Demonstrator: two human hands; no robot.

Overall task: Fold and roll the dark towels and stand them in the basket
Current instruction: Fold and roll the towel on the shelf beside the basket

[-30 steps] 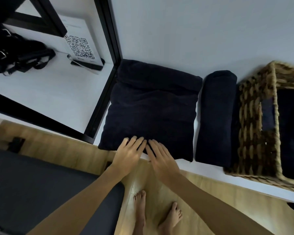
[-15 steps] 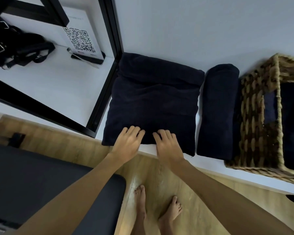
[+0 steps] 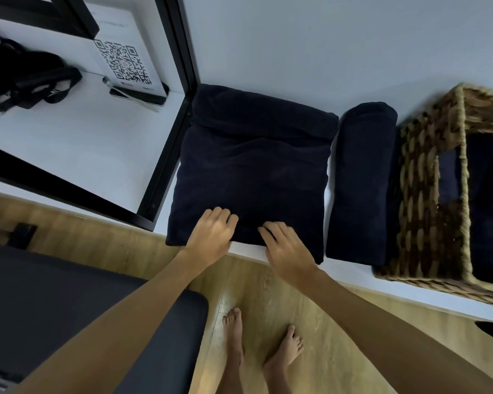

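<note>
- A folded dark navy terry towel [image 3: 254, 172] lies flat on the white shelf top [image 3: 353, 282], its near edge along the shelf's front edge and its far edge against the pale wall [image 3: 325, 38].
- The left hand [image 3: 212, 236] rests on the near edge of the folded towel towards its left corner, fingers curled over the edge; whether they pinch the cloth cannot be told.
- The right hand [image 3: 286, 245] lies on the same near edge, further right, with knuckles bent and fingertips pressed into the fabric; a true grip cannot be told either.
- A rolled dark navy towel [image 3: 362, 183] lies just beside the folded one on its right, running from the front edge towards the wall.
- A square woven wicker basket [image 3: 419, 194] stands at the right end of the shelf, touching the rolled towel, with dark cloth inside.
- A black metal frame [image 3: 171, 132] borders the folded towel's left side.
- Beyond the frame, a white QR-code card [image 3: 125, 64] and black straps [image 3: 26, 81] sit on a white surface.
- Two bare feet [image 3: 256, 351] stand on the wooden floor.
</note>
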